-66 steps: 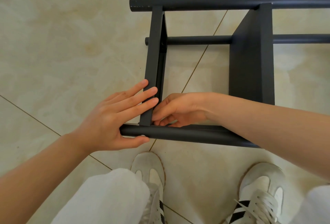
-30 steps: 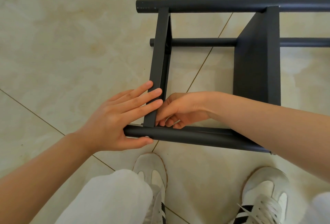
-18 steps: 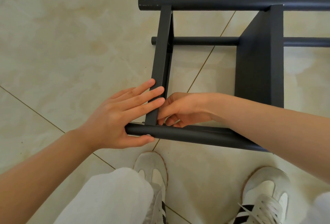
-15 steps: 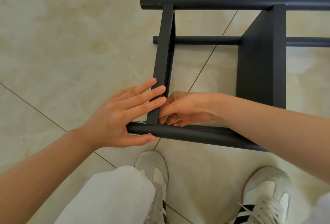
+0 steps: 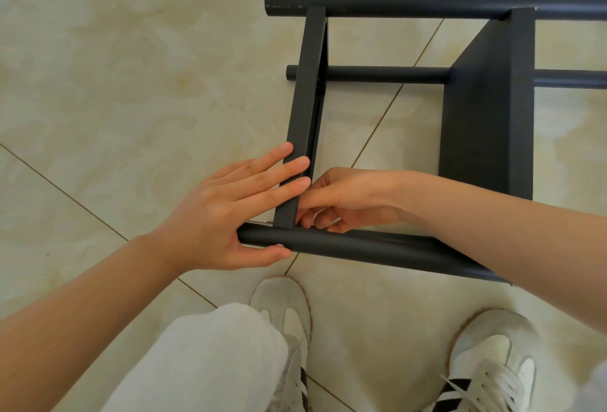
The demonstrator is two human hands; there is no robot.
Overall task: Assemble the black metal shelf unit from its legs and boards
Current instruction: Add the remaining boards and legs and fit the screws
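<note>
One head-worn camera is looking steeply down at the floor [image 5: 98, 83], close above the left hand [image 5: 223, 214] and right hand [image 5: 348, 201]. Shoes [image 5: 285, 309] are showing at the lower edge, the shelf frame [image 5: 486, 109] running off right.

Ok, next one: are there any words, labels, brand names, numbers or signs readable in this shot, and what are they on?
None: no word, label, brand, number or sign can be read.
Shelf: plain black, no sticker or print in view.
Far leg: pale specks near its end, too small to tell, probably scuffs.
Shoes: black stripes only, no lettering visible.
</note>
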